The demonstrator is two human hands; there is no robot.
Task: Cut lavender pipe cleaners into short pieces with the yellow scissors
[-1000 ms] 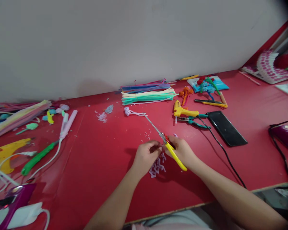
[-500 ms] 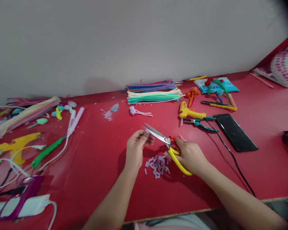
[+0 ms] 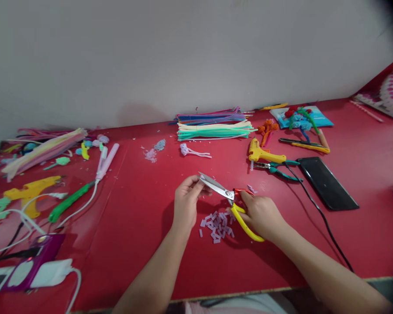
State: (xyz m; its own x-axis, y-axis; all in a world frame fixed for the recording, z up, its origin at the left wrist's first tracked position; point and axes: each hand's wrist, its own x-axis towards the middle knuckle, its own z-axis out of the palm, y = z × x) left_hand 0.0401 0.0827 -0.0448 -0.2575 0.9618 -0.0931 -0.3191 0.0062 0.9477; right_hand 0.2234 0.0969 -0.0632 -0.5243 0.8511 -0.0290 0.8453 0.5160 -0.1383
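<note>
My right hand grips the yellow and red handles of a pair of scissors, whose steel blades point left toward my left hand. My left hand is pinched at the blade tips, fingers closed on something too small to make out. Below the scissors a heap of short pale purple pipe-cleaner pieces lies on the red table. A longer pale purple pipe-cleaner piece with a curled end lies farther back.
Bundles of pipe cleaners lie by the wall. To the right are a yellow glue gun, green pliers, a black phone and a black cable. On the left lie more pipe cleaners, another yellow glue gun and a purple device.
The scissors have swung from pointing far back to pointing left. My left hand has shifted left and up to the blade tips. The view has drifted, so objects sit further right.
</note>
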